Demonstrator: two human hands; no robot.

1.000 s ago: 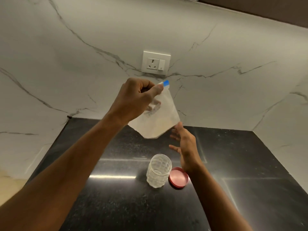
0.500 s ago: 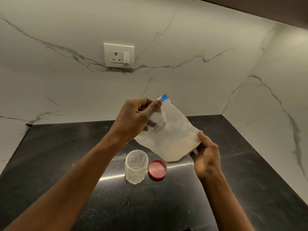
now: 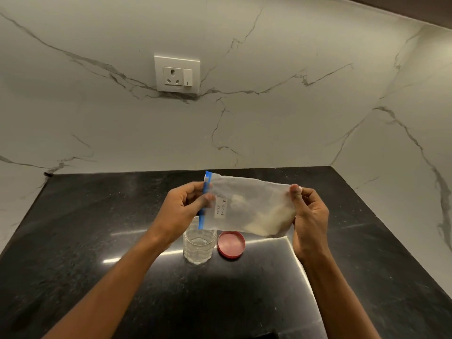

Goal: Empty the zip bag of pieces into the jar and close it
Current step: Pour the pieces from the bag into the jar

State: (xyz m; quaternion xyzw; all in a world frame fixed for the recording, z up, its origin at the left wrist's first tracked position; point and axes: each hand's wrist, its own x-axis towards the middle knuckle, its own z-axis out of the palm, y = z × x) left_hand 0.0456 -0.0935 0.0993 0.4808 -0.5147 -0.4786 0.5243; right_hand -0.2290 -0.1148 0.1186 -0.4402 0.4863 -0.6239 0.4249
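Observation:
A clear zip bag (image 3: pixel 247 206) with a blue zip strip and a white label lies sideways in the air, pale powder gathered in its lower right corner. My left hand (image 3: pixel 182 209) pinches the zip end at the left. My right hand (image 3: pixel 309 216) grips the bag's bottom edge at the right. Directly below the zip end stands a clear textured jar (image 3: pixel 198 248), uncapped, on the black counter (image 3: pixel 97 241). Its pink lid (image 3: pixel 231 244) lies flat just right of the jar.
White marble walls meet in a corner at the back right. A wall socket (image 3: pixel 176 74) sits above the counter. The counter's left edge runs toward the wall at the far left.
The bag has swung from hanging under my left hand to lying horizontal and lower, above the jar. My right hand went from open to gripping the bag's bottom.

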